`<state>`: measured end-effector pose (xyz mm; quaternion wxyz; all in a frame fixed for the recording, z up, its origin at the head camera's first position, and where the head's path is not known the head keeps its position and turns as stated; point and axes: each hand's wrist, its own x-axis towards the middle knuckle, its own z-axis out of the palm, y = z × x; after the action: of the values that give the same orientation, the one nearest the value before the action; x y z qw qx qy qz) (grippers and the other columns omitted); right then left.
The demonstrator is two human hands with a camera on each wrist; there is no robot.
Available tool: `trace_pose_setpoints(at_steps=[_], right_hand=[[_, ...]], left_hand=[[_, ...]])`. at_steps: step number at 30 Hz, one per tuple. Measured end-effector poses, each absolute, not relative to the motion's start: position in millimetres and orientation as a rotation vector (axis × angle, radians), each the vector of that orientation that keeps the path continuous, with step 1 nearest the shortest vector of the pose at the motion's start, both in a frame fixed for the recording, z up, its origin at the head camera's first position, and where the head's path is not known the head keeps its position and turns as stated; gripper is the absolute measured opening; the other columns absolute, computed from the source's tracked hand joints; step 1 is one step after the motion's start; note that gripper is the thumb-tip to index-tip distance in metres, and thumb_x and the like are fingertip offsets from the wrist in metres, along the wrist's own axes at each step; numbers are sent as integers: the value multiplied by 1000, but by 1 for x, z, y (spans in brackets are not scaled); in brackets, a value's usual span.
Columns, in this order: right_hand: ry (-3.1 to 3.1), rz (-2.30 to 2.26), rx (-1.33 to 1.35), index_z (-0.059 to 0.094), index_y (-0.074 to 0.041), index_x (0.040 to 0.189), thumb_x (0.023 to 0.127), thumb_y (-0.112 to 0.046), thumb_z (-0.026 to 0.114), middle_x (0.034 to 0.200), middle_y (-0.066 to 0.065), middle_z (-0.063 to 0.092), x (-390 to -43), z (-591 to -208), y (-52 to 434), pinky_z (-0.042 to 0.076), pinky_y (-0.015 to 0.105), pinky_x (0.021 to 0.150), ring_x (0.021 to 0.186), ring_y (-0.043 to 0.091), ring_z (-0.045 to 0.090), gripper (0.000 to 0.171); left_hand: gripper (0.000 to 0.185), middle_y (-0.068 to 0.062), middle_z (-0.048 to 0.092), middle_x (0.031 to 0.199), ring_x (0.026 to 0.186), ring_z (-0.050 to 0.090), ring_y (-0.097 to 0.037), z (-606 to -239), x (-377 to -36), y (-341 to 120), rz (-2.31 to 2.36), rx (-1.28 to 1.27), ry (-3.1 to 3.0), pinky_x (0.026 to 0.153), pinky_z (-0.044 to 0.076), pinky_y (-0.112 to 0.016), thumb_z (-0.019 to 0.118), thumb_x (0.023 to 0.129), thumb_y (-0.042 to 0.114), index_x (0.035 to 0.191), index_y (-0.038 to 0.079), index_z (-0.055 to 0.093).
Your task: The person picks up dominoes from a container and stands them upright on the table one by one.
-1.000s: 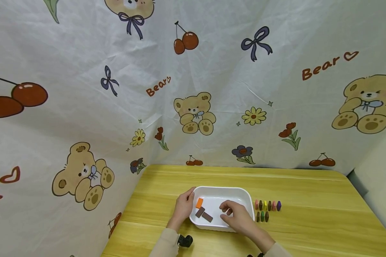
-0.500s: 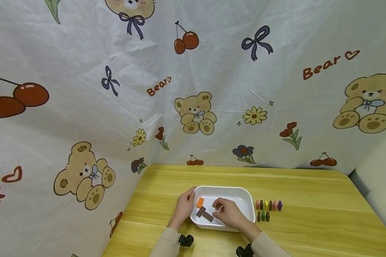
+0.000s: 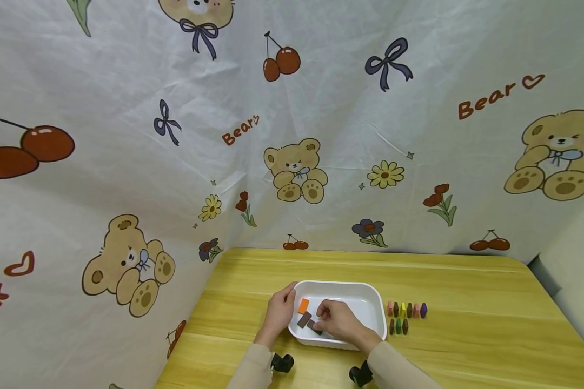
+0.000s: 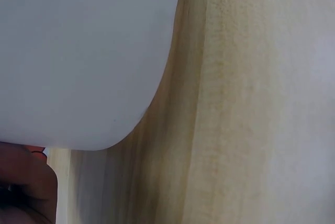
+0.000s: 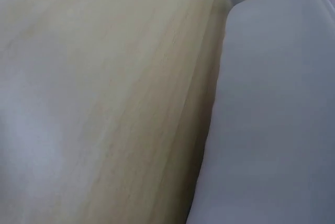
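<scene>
Left hand: the left hand rests against the left rim of the white tray, fingers curled lightly over the edge, steadying it on the yellow bench.
Right hand: the right hand reaches down inside the tray, fingers bent over a brown block; whether they pinch it or only touch it cannot be told.
Doing it well: judging by the pose, a steady hold on the rim should stop the light tray sliding, and a pinch on the block's long sides, lifted straight up, should spare its neighbours.
Tray contents: an orange block lies by the left hand's fingertips, a second brown block just below it, touching the one under the right hand.
Outside the tray: two short rows of small coloured pieces sit on the bench just right of the right hand.
Wrist views: only tray wall and bench wood show.
</scene>
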<state>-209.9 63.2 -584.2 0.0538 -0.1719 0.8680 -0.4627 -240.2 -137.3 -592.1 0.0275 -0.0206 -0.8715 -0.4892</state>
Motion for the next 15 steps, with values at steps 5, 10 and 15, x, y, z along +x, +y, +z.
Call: trace_pose_setpoints(at_steps=[5,10,15], right_hand=[[2622,-1372,-494,65,-5,90,79,-18,89,75,-2,59,-217,-590,60,42,20,58,66,8,51,29],[2633,-1328,-542,66,-6,88,79,-19,89,73,-6,57,-222,-594,56,41,20,57,64,5,48,29],[2678,-1244,-607,65,-10,83,76,-20,90,69,-8,54,-223,-596,52,39,21,57,62,5,46,28]], left_hand=[[36,-17,63,143,136,57,-39,-586,-237,-136,-1526,-83,-2692,113,48,-55,50,110,18,141,7,64],[36,-15,63,143,136,57,-36,-590,-238,-136,-1535,-83,-2689,113,48,-52,49,110,18,141,9,64],[36,-17,64,142,135,57,-38,-586,-237,-135,-1533,-96,-2675,112,49,-53,50,110,17,141,7,64]])
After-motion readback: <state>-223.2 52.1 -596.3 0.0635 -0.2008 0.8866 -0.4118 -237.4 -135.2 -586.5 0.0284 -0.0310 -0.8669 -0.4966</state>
